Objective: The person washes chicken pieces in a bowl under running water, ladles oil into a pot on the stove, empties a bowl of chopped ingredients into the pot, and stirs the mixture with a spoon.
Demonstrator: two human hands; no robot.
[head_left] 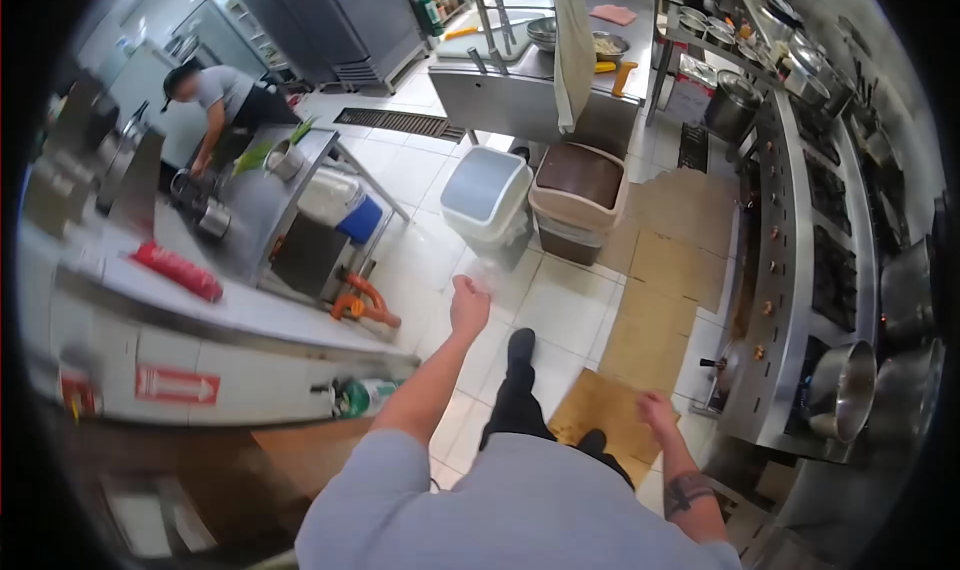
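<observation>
- Left hand [469, 308], between 11 and 12 o'clock from the wearer's torso: fingers curled inward, pinching, as far as blur shows, a translucent film [487, 273].
- Right hand [657, 411], at 2 o'clock from the torso: fingers loosely bent; whether their tips meet cannot be told.
- Orientation: the film projects from the left fingertips toward 1 o'clock; its long axis is lost in blur.
- Appearance: whitish, see-through, soft-edged, with pale floor showing behind.
- Position: above white floor tiles [570, 308], near a grey-lidded bin [486, 184] at 12 o'clock from the left hand.
- Surroundings: a brown-lidded bin [577, 178] stands just beside the first; cardboard [668, 288] lies at 1 o'clock from the torso, a stove [775, 270] at 2, and a co-worker [228, 92] bends at 11.
</observation>
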